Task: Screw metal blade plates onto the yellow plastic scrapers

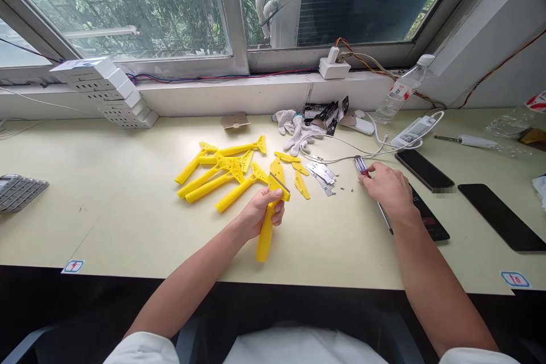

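My left hand [258,213] is closed around the handle of a yellow scraper [265,236], which stands tilted with its head up and a dark blade edge across it. With its fingers on the handle of a screwdriver [361,165], my right hand [390,189] is low over the table; the metal shaft shows below the palm. Several more yellow scrapers [209,186] lie in a heap left of my left hand. Between my hands are loose yellow cover pieces [301,185], a pile of thin metal blades [321,175] and a few small screws [352,189].
White work gloves [296,128] and black blade boxes [326,116] lie at the back. Phones [422,168] and a white power strip [413,131] sit to the right, near a plastic bottle [398,96]. White boxes [123,99] are stacked back left; a calculator [19,193] is far left.
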The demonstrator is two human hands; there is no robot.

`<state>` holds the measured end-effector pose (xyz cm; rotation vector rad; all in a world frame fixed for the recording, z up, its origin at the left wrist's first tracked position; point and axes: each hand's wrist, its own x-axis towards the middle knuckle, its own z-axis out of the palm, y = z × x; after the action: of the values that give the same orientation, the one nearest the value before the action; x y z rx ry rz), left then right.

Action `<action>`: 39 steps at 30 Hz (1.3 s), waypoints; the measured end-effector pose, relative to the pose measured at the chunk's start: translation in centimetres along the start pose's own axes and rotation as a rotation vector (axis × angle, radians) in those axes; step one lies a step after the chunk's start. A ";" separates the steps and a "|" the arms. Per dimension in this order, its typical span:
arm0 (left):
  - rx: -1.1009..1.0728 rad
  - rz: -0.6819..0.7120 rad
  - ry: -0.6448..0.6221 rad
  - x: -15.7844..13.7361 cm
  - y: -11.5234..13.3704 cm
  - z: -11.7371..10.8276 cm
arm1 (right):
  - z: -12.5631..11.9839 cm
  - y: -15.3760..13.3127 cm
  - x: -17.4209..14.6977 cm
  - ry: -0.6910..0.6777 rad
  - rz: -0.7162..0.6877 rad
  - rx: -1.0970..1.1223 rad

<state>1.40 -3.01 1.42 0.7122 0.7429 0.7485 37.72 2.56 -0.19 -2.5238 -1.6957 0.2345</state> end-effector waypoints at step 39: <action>0.199 0.106 0.069 0.3 -0.4 0.7 | 2.0 -5.4 -4.0 -0.060 -0.573 0.122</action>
<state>2.18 -3.22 1.37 0.9152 0.8557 0.8060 30.97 0.85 -1.02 -1.8607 -2.2531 0.3501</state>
